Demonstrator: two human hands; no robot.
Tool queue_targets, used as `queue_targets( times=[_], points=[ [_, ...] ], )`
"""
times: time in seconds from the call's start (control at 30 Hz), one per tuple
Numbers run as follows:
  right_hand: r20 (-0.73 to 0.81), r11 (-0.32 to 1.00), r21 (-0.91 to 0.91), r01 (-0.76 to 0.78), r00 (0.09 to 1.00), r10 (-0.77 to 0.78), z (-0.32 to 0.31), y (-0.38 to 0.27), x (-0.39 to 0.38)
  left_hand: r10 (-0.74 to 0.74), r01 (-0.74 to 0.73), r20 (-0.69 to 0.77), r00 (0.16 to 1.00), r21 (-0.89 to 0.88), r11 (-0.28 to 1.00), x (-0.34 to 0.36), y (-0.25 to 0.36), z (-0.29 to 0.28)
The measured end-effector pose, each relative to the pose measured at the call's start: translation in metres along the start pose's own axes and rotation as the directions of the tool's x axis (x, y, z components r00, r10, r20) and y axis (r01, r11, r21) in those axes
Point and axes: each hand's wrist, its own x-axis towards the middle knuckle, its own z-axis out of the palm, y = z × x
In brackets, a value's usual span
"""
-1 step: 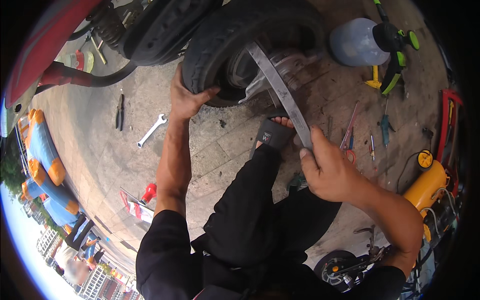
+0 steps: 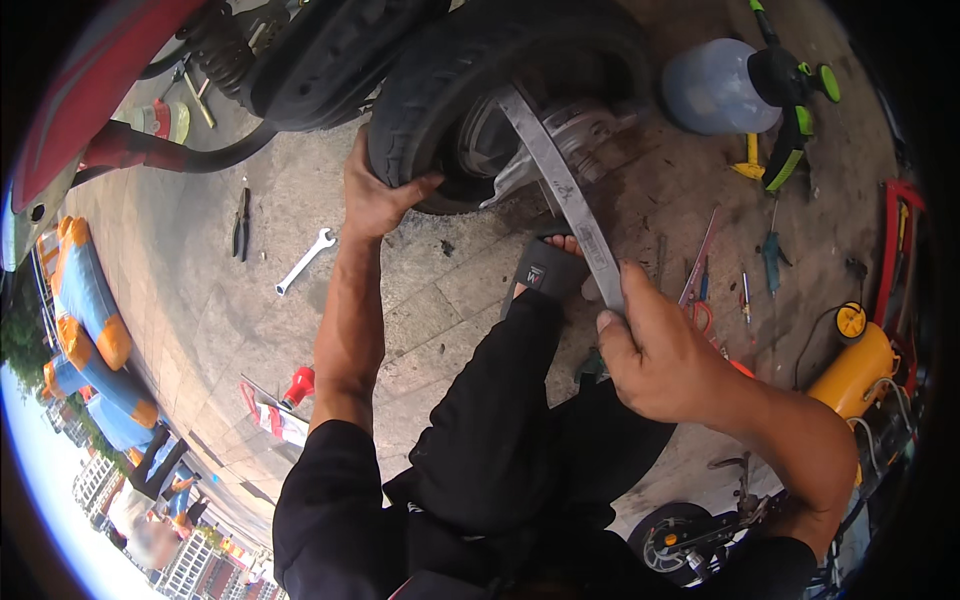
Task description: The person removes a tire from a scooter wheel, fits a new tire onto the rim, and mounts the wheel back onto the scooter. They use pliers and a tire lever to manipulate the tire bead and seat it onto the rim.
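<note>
A black tyre (image 2: 405, 130) stands on its wheel under the scooter at the top of the view. Against its near-left side wraps my left hand (image 2: 375, 195), thumb on the sidewall and fingers partly hidden behind the tread. My right hand (image 2: 650, 345) is closed round the lower end of a long flat steel tyre lever (image 2: 565, 185). The lever slants up and left, its far tip at the rim inside the tyre. Behind it sits the grey metal hub part (image 2: 560, 140). Below the wheel, my sandalled foot (image 2: 548, 268) rests on the paving.
Left of my left arm lie a spanner (image 2: 305, 262) and pliers (image 2: 240, 225). A spray bottle (image 2: 710, 85) stands right of the wheel, near a yellow-headed hammer (image 2: 750, 160). Screwdrivers and scissors lie right of the lever. A yellow cylinder tank (image 2: 850, 370) sits far right.
My right hand and forearm have shifted slightly right, and the lever has turned a little in its grip. A bit of red-orange now shows beside my right wrist. My left hand stays on the tyre.
</note>
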Motion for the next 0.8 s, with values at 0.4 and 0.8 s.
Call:
queue_targets(
  times=[0.4, 0.8],
  points=[
    [0.055, 0.757, -0.629, 0.175, 0.982, -0.182, -0.143, -0.099, 0.009, -0.071, 0.075, -0.047, 0.996, 0.071, 0.995, -0.007, 0.001, 0.003],
    [0.240, 0.319, -0.848, 0.423, 0.843, -0.481, -0.138, -0.079, -0.009, -0.014, 0.008, 0.015, 1.000, 0.353, 0.936, 0.032, 0.047, 0.006]
  ],
)
